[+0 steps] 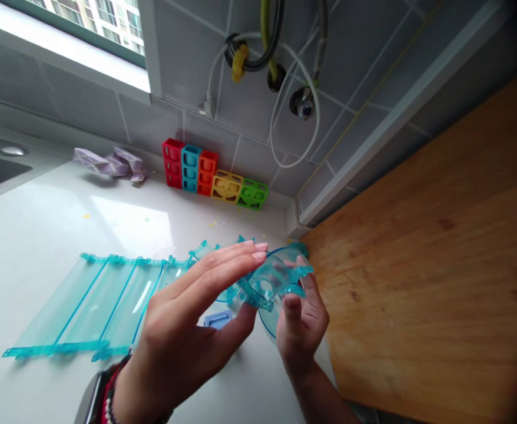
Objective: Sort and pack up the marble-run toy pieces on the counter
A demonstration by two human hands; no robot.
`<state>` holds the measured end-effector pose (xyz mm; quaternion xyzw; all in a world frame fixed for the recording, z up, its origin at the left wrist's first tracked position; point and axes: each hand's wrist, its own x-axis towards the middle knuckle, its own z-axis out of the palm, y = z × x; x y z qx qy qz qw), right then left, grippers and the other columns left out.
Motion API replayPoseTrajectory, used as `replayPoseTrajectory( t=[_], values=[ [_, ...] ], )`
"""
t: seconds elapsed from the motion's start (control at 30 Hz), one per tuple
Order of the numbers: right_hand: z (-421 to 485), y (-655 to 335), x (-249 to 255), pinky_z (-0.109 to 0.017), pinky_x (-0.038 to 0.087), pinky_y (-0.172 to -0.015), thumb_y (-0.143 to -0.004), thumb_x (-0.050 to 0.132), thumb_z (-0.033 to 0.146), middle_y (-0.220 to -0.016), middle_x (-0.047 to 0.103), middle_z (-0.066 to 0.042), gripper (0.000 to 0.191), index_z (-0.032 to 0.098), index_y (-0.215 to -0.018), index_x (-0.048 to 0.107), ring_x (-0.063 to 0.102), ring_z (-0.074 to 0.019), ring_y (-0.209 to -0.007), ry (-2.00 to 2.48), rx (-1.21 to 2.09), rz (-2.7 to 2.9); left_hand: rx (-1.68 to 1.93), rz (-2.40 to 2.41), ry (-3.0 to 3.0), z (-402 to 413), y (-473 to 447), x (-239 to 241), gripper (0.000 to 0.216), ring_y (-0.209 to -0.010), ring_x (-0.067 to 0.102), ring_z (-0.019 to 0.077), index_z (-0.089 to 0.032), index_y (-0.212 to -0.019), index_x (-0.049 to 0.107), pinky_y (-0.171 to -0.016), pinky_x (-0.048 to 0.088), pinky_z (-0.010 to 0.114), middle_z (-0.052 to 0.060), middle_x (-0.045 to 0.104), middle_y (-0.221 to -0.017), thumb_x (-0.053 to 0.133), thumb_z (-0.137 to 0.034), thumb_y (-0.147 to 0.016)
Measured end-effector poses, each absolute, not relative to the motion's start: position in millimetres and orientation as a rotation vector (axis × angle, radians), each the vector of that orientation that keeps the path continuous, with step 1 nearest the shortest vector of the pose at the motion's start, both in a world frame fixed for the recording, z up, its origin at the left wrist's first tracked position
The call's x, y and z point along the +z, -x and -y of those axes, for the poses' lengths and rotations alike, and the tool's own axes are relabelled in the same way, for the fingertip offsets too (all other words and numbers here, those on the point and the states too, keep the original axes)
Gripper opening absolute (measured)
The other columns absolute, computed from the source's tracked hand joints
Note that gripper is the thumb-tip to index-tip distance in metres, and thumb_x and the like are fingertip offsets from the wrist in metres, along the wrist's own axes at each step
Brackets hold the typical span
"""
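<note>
Between both hands is a see-through teal plastic piece (268, 287) with a curved body and small clip-like tabs along its edges. My left hand (201, 318) has its fingers stretched over the top of it, the thumb pressing from below. From the right side, my right hand (305, 324) grips it, thumb in front and fingers behind. A round, clear teal part with a blue rim shows at the right hand; whether it is joined to the piece I cannot tell. On the counter beside my left hand lie several long teal panels (82, 306), partly hidden by it.
A small blue plastic frame (218, 320) lies under the hands. Against the tiled wall stand coloured plastic blocks (201, 171) and a crumpled lilac item (110, 163). A wooden board (426, 247) rises at the right; a white cable (272, 126) and hoses hang above.
</note>
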<state>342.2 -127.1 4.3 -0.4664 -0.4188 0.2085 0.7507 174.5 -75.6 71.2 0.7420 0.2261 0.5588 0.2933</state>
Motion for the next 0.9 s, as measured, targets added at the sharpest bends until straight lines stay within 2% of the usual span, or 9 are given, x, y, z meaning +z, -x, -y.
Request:
replayPoseTrajectory(
  t=[0.1, 0.23, 0.4, 0.6, 0.73, 0.9],
  values=[
    [127.3, -341.3, 7.3, -0.047, 0.062, -0.094, -0.085, 0.085, 0.04, -0.122, 0.066, -0.011, 0.057, 0.025, -0.136, 0.067, 0.069, -0.0318, -0.118, 0.996, 0.477, 0.909, 1.502, -0.652, -1.948, 78.4, -175.1, 69.1, 0.068, -0.128, 0.067, 0.024, -0.028, -0.146, 0.059, -0.113, 0.056, 0.038, 0.005, 0.068, -0.142, 0.072, -0.001, -0.085],
    [128.7, -339.7, 11.0, -0.041, 0.063, -0.088, -0.085, 0.086, 0.034, -0.118, 0.072, -0.012, 0.046, 0.024, -0.127, 0.071, 0.072, -0.0296, -0.112, 0.998, 0.496, 0.887, 1.555, -0.707, -2.039, 82.3, -174.6, 70.8, 0.068, -0.121, 0.071, 0.0206, -0.028, -0.145, 0.06, -0.114, 0.055, 0.034, 0.002, 0.071, -0.138, 0.078, -0.004, -0.083],
    [132.5, -339.6, 11.3, -0.044, 0.06, -0.093, -0.083, 0.085, 0.047, -0.121, 0.074, -0.014, 0.051, 0.02, -0.126, 0.072, 0.071, -0.0318, -0.114, 0.997, 0.588, 0.888, 1.595, -0.748, -2.031, 93.1, -176.7, 81.1, 0.07, -0.119, 0.072, 0.0198, -0.029, -0.145, 0.059, -0.112, 0.058, 0.032, 0.0, 0.071, -0.139, 0.083, -0.011, -0.082],
    [135.5, -338.0, 7.4, -0.037, 0.062, -0.076, -0.078, 0.087, 0.056, -0.106, 0.077, -0.01, 0.054, 0.021, -0.117, 0.074, 0.075, -0.0255, -0.088, 1.025, 0.714, 0.868, 1.547, -0.779, -1.964, 102.6, -175.2, 84.3, 0.068, -0.126, 0.069, 0.0226, -0.037, -0.146, 0.056, -0.114, 0.057, 0.039, -0.002, 0.067, -0.145, 0.082, -0.016, -0.086],
    [133.6, -337.7, 0.7, -0.038, 0.062, -0.08, -0.071, 0.093, 0.053, -0.1, 0.076, -0.008, 0.056, 0.019, -0.111, 0.074, 0.074, -0.0257, -0.09, 1.041, 0.671, 0.809, 1.503, -0.795, -1.863, 104.0, -172.9, 75.4, 0.074, -0.131, 0.066, 0.0271, -0.041, -0.148, 0.052, -0.116, 0.056, 0.049, -0.002, 0.064, -0.148, 0.081, -0.013, -0.085],
    [132.2, -338.2, -3.9, -0.039, 0.062, -0.086, -0.072, 0.093, 0.047, -0.106, 0.076, -0.008, 0.053, 0.021, -0.113, 0.072, 0.074, -0.026, -0.098, 0.991, 0.74, 0.783, 1.551, -0.811, -1.807, 106.2, -175.4, 72.9, 0.073, -0.131, 0.066, 0.0273, -0.039, -0.143, 0.056, -0.115, 0.057, 0.049, -0.002, 0.063, -0.148, 0.082, -0.008, -0.083]
  ],
)
